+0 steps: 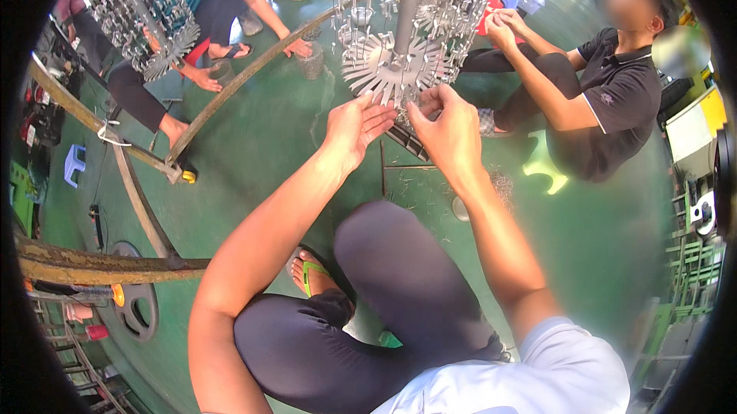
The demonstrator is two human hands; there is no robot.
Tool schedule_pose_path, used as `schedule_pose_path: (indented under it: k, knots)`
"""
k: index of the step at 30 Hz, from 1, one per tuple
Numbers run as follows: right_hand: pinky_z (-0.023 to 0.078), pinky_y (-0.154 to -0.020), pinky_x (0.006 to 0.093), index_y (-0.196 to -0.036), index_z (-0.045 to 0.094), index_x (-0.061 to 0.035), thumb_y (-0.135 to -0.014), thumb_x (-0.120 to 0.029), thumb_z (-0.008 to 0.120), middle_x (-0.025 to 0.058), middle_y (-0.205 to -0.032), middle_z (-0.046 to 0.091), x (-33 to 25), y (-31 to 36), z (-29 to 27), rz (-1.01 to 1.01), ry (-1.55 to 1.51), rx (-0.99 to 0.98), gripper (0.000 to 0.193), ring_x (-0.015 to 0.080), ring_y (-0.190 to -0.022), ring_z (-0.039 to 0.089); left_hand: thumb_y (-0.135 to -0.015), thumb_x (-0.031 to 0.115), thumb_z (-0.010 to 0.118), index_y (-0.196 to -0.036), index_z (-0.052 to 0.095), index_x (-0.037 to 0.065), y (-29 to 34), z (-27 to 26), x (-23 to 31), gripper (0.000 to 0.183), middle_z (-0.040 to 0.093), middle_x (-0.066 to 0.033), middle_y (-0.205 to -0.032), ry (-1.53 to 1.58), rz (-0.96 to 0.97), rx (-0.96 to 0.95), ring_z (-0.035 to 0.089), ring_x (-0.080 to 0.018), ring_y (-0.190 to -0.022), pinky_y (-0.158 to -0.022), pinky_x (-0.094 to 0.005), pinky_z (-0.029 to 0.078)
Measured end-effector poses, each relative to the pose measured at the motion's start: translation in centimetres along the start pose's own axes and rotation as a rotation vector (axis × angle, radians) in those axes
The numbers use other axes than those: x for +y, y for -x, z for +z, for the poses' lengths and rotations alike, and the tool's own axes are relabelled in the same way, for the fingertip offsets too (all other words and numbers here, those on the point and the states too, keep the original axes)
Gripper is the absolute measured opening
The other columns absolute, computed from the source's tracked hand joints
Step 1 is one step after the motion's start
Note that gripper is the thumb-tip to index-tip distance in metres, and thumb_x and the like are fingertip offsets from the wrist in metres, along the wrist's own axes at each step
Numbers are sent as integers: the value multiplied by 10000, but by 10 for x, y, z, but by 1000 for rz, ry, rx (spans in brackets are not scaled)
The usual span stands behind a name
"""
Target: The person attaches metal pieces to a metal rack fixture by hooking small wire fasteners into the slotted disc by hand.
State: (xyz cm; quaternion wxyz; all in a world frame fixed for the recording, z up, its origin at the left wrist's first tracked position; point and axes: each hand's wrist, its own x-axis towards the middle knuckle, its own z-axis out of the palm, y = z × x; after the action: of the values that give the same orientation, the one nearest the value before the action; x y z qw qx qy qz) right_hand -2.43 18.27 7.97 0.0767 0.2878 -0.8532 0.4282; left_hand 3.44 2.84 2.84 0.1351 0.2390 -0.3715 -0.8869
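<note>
In front of me hangs a metal rack with a grey central pole (409,7) and a toothed disc (393,69) at its bottom. Strings of small silvery metal parts (476,0) hang all around it. My left hand (357,128) is at the disc's lower left edge, palm turned up and fingers stretched out. Close beside it, my right hand (449,124) is closed in a pinch at the disc's lower right edge, among the small parts. The piece between its fingertips is mostly hidden. Below both hands lies a dark ribbed tray (407,142), partly covered.
A second loaded rack (130,15) hangs at the upper left. Worn beams (253,72) form a frame on the left. A person (614,76) sits at the right, hands raised; another person (223,7) reaches toward a container (309,61). Small parts lie scattered on the green floor (591,237).
</note>
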Motion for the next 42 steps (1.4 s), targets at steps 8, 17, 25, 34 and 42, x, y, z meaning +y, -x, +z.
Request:
schedule_pose_path:
  k: [8, 17, 25, 34, 42]
  knots:
    - [540, -703, 407, -972, 731, 31, -867, -204, 703, 167, -811, 726, 28, -1, 12, -147, -91, 84, 259, 340, -740, 708, -1039, 181, 476, -1133, 562, -36, -4, -5, -7, 252, 686, -205, -1093, -35, -31, -51, 692, -297, -1006, -923, -407, 575]
    - [535, -658, 386, -912, 723, 26, -837, -130, 714, 153, -766, 706, 22, 1, 0, -60, -17, -9, 174, 299, -676, 691, -1024, 213, 531, -1048, 581, 5, -5, 0, -6, 215, 693, -183, -1053, 30, -118, -25, 695, -299, -984, -920, -403, 576]
    - [530, -649, 401, -971, 732, 12, -847, -140, 718, 142, -778, 701, 12, 11, 6, -190, -60, 105, 197, 311, -678, 683, -1021, 187, 570, -1117, 592, -20, -5, -1, -7, 229, 672, -183, -1105, 15, -102, -132, 661, -272, -1065, -998, -402, 542]
    - [539, -673, 451, -918, 762, -15, -883, -243, 685, 213, -763, 696, 1, 1, 13, -87, 21, 47, 243, 384, -699, 691, -1027, 224, 571, -1175, 587, 9, 3, 2, -12, 261, 646, -175, -1180, 83, -106, -103, 637, -276, -1123, -1010, -430, 533]
    - [538, -673, 476, -856, 742, -3, -867, -230, 679, 221, -745, 692, -4, -6, 20, -90, 70, 29, 236, 401, -696, 688, -1020, 228, 587, -1198, 560, 37, 0, 0, -13, 262, 641, -164, -1188, 106, -36, -70, 630, -278, -1132, -1002, -437, 523]
